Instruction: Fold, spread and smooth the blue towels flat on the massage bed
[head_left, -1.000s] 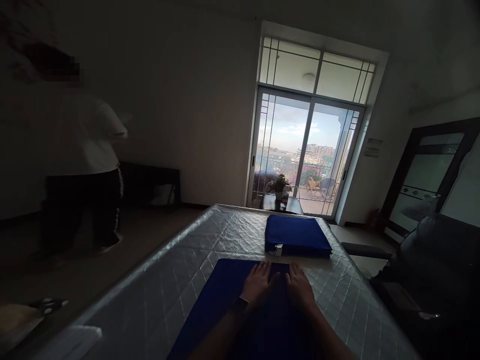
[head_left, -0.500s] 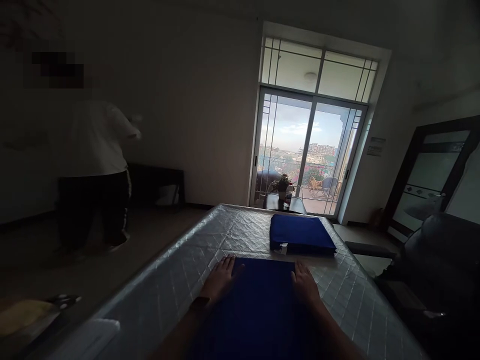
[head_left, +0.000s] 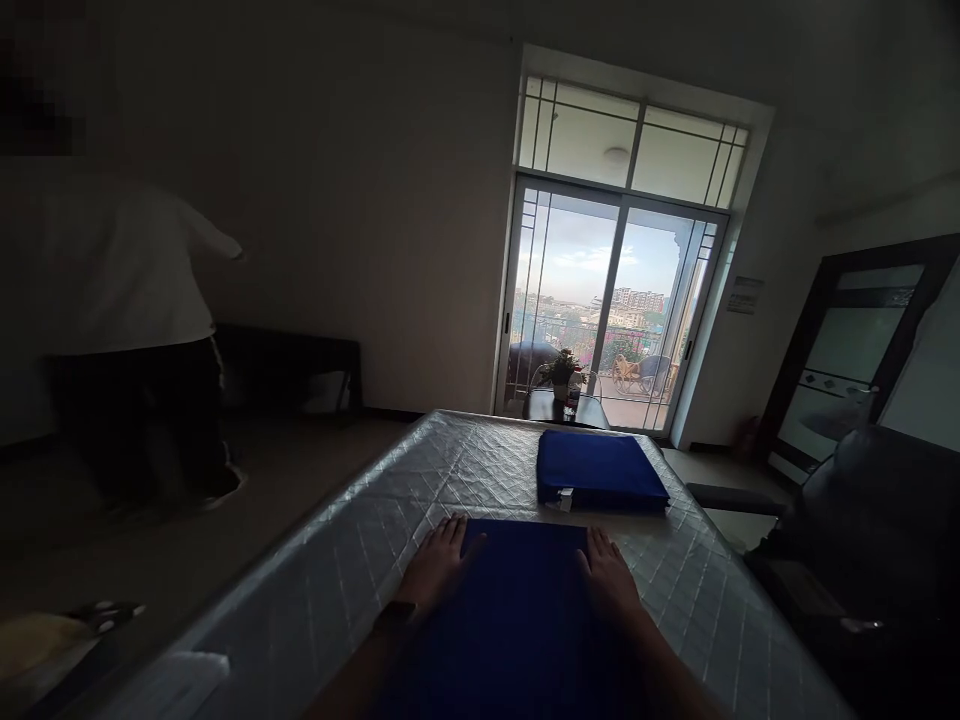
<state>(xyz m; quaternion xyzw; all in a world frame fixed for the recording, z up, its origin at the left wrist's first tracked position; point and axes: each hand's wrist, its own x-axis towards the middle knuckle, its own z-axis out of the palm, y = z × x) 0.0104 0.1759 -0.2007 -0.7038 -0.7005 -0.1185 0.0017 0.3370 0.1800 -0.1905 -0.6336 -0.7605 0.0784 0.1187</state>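
Left hand [head_left: 433, 566]: slid out from mid-fabric to its left edge since a second ago, palm down, fingers close, thumb out
Right hand [head_left: 609, 572]: pretty much matching on the right edge, also flat
Blue fabric [head_left: 525, 610]: between them on the silver quilted surface [head_left: 360, 555]
Folded blue bundle [head_left: 600, 468]: just beyond, bare quilting to its left
Person [head_left: 127, 270]: shifted left
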